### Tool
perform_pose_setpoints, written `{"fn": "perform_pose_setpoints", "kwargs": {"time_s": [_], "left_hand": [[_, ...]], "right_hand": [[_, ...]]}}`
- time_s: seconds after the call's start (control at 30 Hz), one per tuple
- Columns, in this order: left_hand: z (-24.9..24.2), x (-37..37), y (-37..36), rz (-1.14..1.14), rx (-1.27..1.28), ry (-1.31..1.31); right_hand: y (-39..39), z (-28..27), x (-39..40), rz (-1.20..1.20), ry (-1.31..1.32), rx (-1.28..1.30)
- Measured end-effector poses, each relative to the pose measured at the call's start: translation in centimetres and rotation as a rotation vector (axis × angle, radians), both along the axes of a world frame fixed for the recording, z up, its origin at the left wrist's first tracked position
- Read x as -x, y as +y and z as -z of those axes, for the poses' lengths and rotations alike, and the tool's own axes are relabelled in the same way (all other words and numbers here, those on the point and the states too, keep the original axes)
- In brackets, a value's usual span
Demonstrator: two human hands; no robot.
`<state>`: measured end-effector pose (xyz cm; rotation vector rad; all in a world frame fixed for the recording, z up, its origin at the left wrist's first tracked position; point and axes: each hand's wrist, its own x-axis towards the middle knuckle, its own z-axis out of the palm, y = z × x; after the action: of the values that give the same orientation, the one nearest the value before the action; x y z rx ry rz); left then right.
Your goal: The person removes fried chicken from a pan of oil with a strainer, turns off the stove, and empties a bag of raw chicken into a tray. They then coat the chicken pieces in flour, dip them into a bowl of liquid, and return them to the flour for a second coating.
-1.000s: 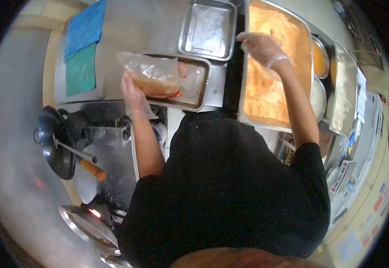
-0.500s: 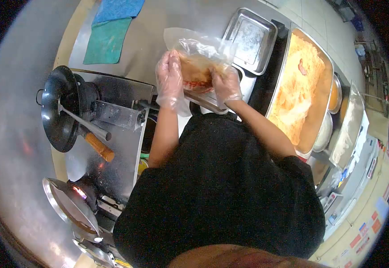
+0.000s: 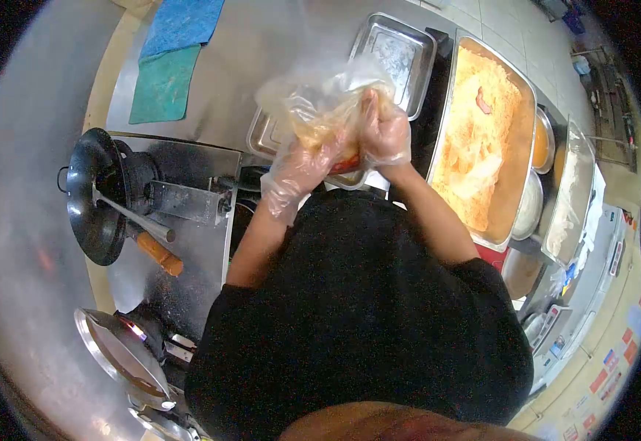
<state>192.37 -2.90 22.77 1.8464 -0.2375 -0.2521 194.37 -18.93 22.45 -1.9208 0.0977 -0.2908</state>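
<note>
Grip of the left hand (image 3: pixel 307 167), gloved in thin clear plastic, is closing around the lower left side of a crinkled, translucent plastic bag (image 3: pixel 313 110) with brownish contents and red print. The right hand (image 3: pixel 385 136), gloved likewise, is curling its grip into a fist and pinching the bag's gathered plastic at the right. Between and above both hands, the bag is hanging just above a shallow rectangular steel tray (image 3: pixel 263 134) at upper centre, partly hiding it. Just beyond, a second rectangular steel tray (image 3: pixel 397 55) is lying on the steel counter (image 3: pixel 269 37).

Right of centre, a large rectangular metal pan (image 3: pixel 508 180) is holding orange-yellow crumbs (image 3: pixel 467 140), with a small pinkish piece (image 3: pixel 483 101) resting on top. Along its far side, a round bowl of orange contents (image 3: pixel 542 143) and a round bowl of whitish contents (image 3: pixel 530 206) are sitting near a long tray of white powder (image 3: pixel 569 195).

At upper left, a blue cloth (image 3: pixel 182 26) is touching a green cloth (image 3: pixel 164 84). Below them, a black wok (image 3: pixel 88 195) is leaning tilted at the left, a metal-handled utensil (image 3: pixel 135 219) reaching out of it. At lower left, a silvery-rimmed pan (image 3: pixel 124 356) is standing beside a glowing burner (image 3: pixel 136 328).
</note>
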Motion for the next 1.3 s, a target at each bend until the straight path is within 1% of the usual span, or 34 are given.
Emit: {"fn": "perform_pose_setpoints", "kwargs": {"time_s": [0.03, 0.07, 0.1, 0.13, 0.17, 0.2, 0.23, 0.27, 0.3, 0.33, 0.37, 0.43, 0.47, 0.5, 0.53, 0.57, 0.6, 0.63, 0.67, 0.7, 0.73, 0.8, 0.83, 0.87, 0.93, 0.97, 1.0, 1.07, 1.1, 1.13, 1.17, 1.2, 1.27, 1.3], "left_hand": [[-0.2, 0.7, -0.8, -0.106, 0.222, 0.132], [-0.4, 1.4, -1.3, -0.213, 0.445, 0.267], [-0.5, 2.2, -1.1, -0.214, 0.444, 0.268], [-0.5, 2.7, -0.7, -0.208, 0.343, 0.176], [-0.5, 3.0, -0.2, -0.199, 0.241, 0.082], [-0.1, 3.5, 0.9, -0.193, 0.242, 0.08], [0.7, 3.9, 2.3, -0.051, 0.039, -0.121], [1.2, 4.4, 2.8, 0.087, -0.163, -0.32], [1.3, 4.8, 2.6, 0.049, -0.61, -0.727], [0.6, 5.2, 2.5, 0.047, -0.608, -0.724], [-0.6, 5.6, 2.7, 0.077, -0.511, -0.606], [-4.2, 5.8, 3.5, 0.136, -0.322, -0.376], [-5.8, 5.7, 3.8, 0.156, -0.225, -0.263], [-6.8, 5.7, 4.1, 0.173, -0.127, -0.149], [-7.4, 5.8, 4.4, 0.161, -0.129, -0.145], [-7.8, 6.0, 4.8, 0.239, -0.314, -0.107], [-8.0, 6.3, 5.1, 0.314, -0.498, -0.067], [-6.4, 7.2, 5.9, 0.304, -0.501, -0.06], [-3.2, 8.6, 6.7, 0.248, -0.35, 0.188], [-2.9, 8.5, 6.6, 0.187, -0.191, 0.425], [-3.2, 8.8, 6.5, 0.174, -0.191, 0.429], [-5.1, 8.9, 5.4, 0.029, 0.072, 0.026], [-5.8, 8.3, 4.8, -0.004, 0.144, 0.038], [-5.5, 7.6, 4.8, -0.012, 0.15, 0.04], [-5.1, 6.9, 5.3, -0.069, 0.14, 0.046], [-2.7, 8.0, 4.1, -0.367, 0.744, 0.281], [-2.6, 7.3, 4.6, -0.369, 0.742, 0.278], [-1.9, 4.8, 6.6, 0.207, 0.752, 0.181], [0.0, 3.8, 7.2, 0.189, 0.879, 0.254], [3.3, 3.0, 7.7, 0.169, 1.007, 0.333], [8.1, 0.4, 8.5, 0.043, 0.857, 0.333], [11.4, -2.0, 9.2, -0.075, 0.701, 0.326], [3.8, -5.2, 3.9, 0.109, 0.378, 0.362], [5.9, -6.2, 2.6, 0.073, 0.511, 0.664]], "right_hand": [[-0.3, 0.0, -0.3, 0.026, 0.003, -0.052], [-0.9, -0.5, -0.4, 0.027, 0.0, -0.051], [-1.5, -1.7, -0.1, -0.056, 0.178, 0.098], [-2.2, -2.5, 0.0, -0.141, 0.348, 0.25], [-3.0, 0.3, 0.9, -0.276, 0.164, -0.061], [-3.5, -2.1, 1.9, -0.46, 0.116, 0.014], [-4.4, -2.9, 2.3, -0.685, 0.181, -0.105], [-4.4, -4.4, 3.5, -0.746, 0.403, -0.275], [-4.6, -6.1, 3.4, -0.857, 0.298, -0.104], [-4.7, -7.6, 3.1, -0.962, 0.189, 0.065], [-5.1, -8.2, 3.1, -0.964, 0.192, 0.064], [-6.3, -9.1, 2.9, -1.165, 0.046, 0.345], [-6.9, -9.7, 3.0, -1.172, 0.041, 0.348], [-7.5, -10.4, 3.5, -1.104, 0.004, 0.414], [-8.2, -10.9, 4.1, -1.038, -0.032, 0.474], [-9.0, -11.1, 4.4, -1.021, 0.137, 0.395], [-9.8, -10.8, 4.4, -1.038, 0.136, 0.395], [-10.4, -10.2, 4.5, -1.067, 0.088, 0.361], [-10.9, -9.9, 4.4, -1.097, 0.035, 0.33], [-11.3, -10.6, 4.3, -1.09, 0.082, 0.408], [-11.5, -10.5, 4.4, -1.103, 0.08, 0.405], [-11.7, -10.0, 4.4, -1.018, -0.068, 0.331], [-11.6, -9.7, 4.6, -0.985, -0.055, 0.31], [-11.4, -9.2, 4.4, -0.994, -0.052, 0.314], [-9.9, -7.8, 5.0, -0.72, 0.75, 0.004], [-8.4, -4.2, 6.5, -0.417, 0.351, -0.096], [-7.1, -4.5, 5.8, -0.421, 0.349, -0.098], [-5.3, -5.8, 3.7, -0.413, 0.163, 0.106], [-4.8, -5.8, 2.9, -0.414, 0.167, 0.106], [-4.4, -5.7, 2.1, -0.637, 0.021, -0.038], [-4.2, -5.5, 0.8, -0.855, -0.134, -0.186], [-4.3, -4.7, -2.4, -1.316, -0.112, -0.221], [-3.6, -5.4, -2.9, -1.265, -0.078, -0.442], [-3.6, -4.7, -3.3, -1.276, -0.074, -0.435]]}}
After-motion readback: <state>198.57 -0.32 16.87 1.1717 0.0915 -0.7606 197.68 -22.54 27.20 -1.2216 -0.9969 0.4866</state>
